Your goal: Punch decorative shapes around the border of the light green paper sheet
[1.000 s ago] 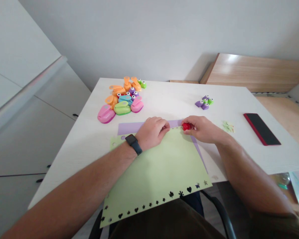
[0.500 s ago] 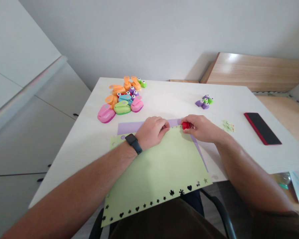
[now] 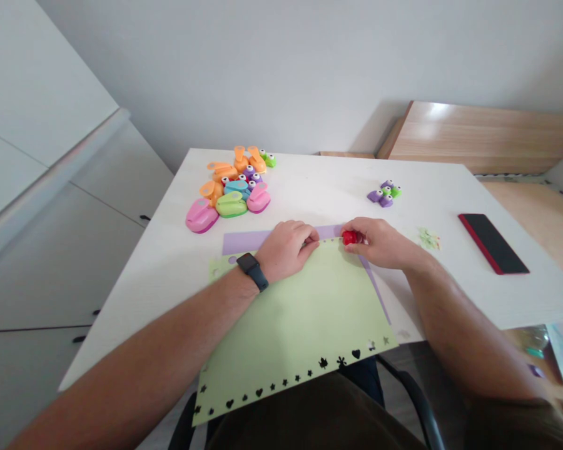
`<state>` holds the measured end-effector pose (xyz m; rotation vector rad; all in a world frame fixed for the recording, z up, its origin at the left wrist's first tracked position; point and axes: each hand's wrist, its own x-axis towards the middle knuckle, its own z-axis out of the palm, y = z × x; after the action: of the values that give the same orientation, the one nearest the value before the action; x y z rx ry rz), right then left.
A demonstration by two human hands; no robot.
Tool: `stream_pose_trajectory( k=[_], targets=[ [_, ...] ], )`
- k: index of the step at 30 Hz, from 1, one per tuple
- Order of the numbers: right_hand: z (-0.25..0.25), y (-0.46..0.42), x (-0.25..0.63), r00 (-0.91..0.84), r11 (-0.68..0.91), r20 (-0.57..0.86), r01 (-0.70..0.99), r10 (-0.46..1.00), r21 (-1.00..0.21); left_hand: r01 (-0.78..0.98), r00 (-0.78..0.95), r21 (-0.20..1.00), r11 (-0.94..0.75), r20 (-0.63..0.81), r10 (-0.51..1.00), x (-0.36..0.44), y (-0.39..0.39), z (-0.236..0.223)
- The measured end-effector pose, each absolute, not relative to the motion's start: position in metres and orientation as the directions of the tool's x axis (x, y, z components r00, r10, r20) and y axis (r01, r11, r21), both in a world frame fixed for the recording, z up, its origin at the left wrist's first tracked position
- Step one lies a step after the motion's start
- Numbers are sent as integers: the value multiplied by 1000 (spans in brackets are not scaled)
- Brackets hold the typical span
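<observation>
Right grip (image 3: pixel 378 242) clamped on the red punch (image 3: pixel 349 238), at the far edge of the green paper (image 3: pixel 309 306).
The punch lies at the left end of my right grip, between thumb and forefinger, near the paper's far right corner, which my hand covers. Fingers hide part of the body; I cannot tell its long axis. My left grip (image 3: pixel 285 251) is pinched on the same edge, left of the punch and apart from it; the right grip is nearer, being in contact. Small holes (image 3: pixel 333 240) show along the edge between the two grips. This edge runs roughly left to right, as does the far edge of the surface (image 3: pixel 319 194). Purple paper (image 3: pixel 246 240) shows beyond it; the green paper's near edge overhangs the surface's near edge.
</observation>
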<state>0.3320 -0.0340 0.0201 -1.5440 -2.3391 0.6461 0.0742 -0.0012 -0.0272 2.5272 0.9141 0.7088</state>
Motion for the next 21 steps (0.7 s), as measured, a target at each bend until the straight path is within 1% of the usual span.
stream_pose_trajectory(
  k=[21],
  targets=[
    [25,-37,332,-419,342,-25,773,908,-534,482,670,490,-726,327,666,74,0,-27]
  ],
)
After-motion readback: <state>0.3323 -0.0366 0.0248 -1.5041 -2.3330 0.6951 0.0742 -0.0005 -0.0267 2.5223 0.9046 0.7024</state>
